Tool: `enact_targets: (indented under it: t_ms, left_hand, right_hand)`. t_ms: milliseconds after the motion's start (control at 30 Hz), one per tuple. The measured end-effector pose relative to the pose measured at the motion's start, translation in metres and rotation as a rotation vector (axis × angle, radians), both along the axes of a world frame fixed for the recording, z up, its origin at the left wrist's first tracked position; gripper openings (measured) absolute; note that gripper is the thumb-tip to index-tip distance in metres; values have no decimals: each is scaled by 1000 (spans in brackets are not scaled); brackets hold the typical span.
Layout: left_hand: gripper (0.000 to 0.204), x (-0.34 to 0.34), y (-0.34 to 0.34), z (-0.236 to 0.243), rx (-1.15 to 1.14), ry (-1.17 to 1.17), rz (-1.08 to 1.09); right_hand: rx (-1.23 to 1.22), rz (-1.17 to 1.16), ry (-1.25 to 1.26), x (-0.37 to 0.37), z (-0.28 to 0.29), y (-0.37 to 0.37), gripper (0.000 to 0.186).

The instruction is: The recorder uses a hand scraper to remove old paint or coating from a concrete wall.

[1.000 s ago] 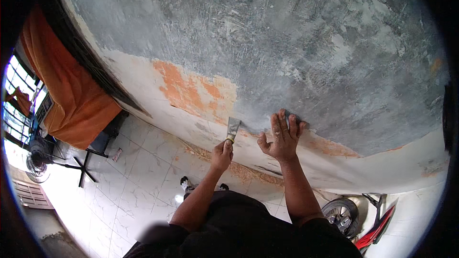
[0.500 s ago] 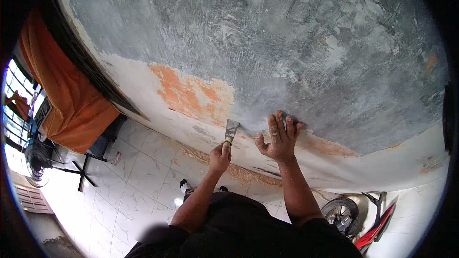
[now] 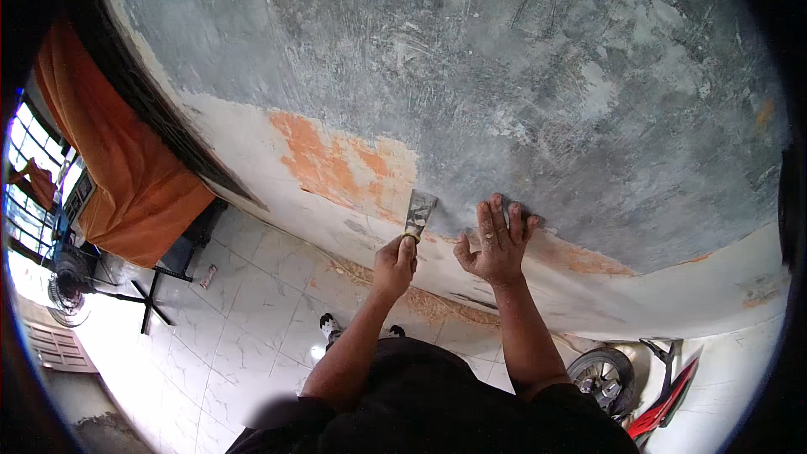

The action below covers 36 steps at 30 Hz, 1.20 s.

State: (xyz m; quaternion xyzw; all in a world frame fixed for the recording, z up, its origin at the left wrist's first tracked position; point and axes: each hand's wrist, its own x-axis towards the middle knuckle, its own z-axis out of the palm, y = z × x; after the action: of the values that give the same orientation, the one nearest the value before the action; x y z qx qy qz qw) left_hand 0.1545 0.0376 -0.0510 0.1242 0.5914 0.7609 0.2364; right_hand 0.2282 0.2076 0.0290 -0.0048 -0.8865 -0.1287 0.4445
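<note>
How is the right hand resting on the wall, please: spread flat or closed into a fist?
Spread: the right hand lies with fingers extended against the grey wall.

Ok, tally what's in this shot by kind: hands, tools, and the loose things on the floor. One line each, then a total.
Hands: 2, the left hand gripping the tool, the right hand flat on the wall
Scrapers: 1, the metal-bladed scraper
Fans: 1, the standing fan
Wheeled vehicles: 1, the red one
Shoes: 2, the pair
Total: 7
</note>
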Motion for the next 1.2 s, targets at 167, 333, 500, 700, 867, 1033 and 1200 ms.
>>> enact_targets:
  t_ms: [167, 333, 500, 700, 867, 1033, 1200]
  left_hand:
    - [34, 11, -11, -48, 17, -166, -54]
    - [33, 1, 0, -14, -49, -22, 23]
    - [34, 5, 2, -19, 89, -108, -8]
    - [33, 8, -4, -43, -21, -52, 26]
    - [34, 3, 5, -18, 109, -39, -41]
    - [33, 11, -14, -82, -69, -161, 17]
    - [32, 7, -2, -46, -29, -34, 3]
  right_hand:
    - [8, 18, 10, -2, 0, -2, 60]
    - [12, 20, -16, -2, -3, 0, 61]
    - [-39, 27, -16, 1, 2, -2, 62]
    - [5, 18, -15, -1, -1, -3, 60]
    - [-15, 19, -4, 2, 0, 1, 60]
    - [-5, 25, -7, -2, 0, -3, 60]
    - [-11, 28, 1, 0, 0, 1, 61]
